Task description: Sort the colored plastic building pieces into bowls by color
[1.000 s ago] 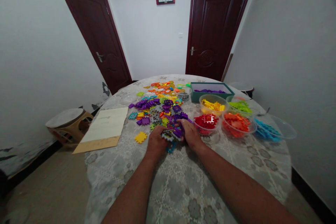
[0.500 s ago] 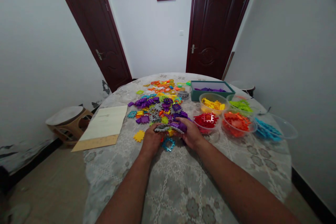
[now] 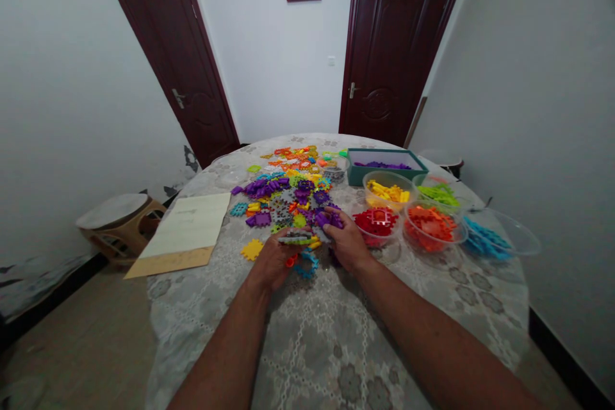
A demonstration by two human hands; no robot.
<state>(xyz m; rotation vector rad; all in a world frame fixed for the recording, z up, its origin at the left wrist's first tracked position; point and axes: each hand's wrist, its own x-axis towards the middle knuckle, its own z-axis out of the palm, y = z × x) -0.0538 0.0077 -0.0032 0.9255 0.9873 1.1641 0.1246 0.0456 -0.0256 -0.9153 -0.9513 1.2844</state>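
My left hand (image 3: 275, 261) is closed on several stacked grey toothed building pieces (image 3: 294, 238), held just above the table at the near side of a mixed pile. Purple building pieces (image 3: 327, 220) are gripped in my right hand (image 3: 346, 240), close to the grey ones. Beyond both hands spreads the heap of loose interlocking pieces (image 3: 288, 195) in purple, grey, yellow and blue. A blue ring-shaped piece (image 3: 307, 266) lies below and between my hands. On the left, a yellow toothed piece (image 3: 252, 249) rests on the tablecloth.
To the right stand clear bowls of red pieces (image 3: 376, 224), orange pieces (image 3: 431, 224), yellow pieces (image 3: 388, 191), green pieces (image 3: 438, 195) and blue pieces (image 3: 486, 238). A green box (image 3: 358, 174) holds purple pieces. Paper (image 3: 185, 224) lies at the left table edge, near a stool (image 3: 122, 221).
The grey pieces in my left hand have moved slightly left and apart from the purple ones. My right fingers have shifted on the purple pieces. The view has turned slightly.
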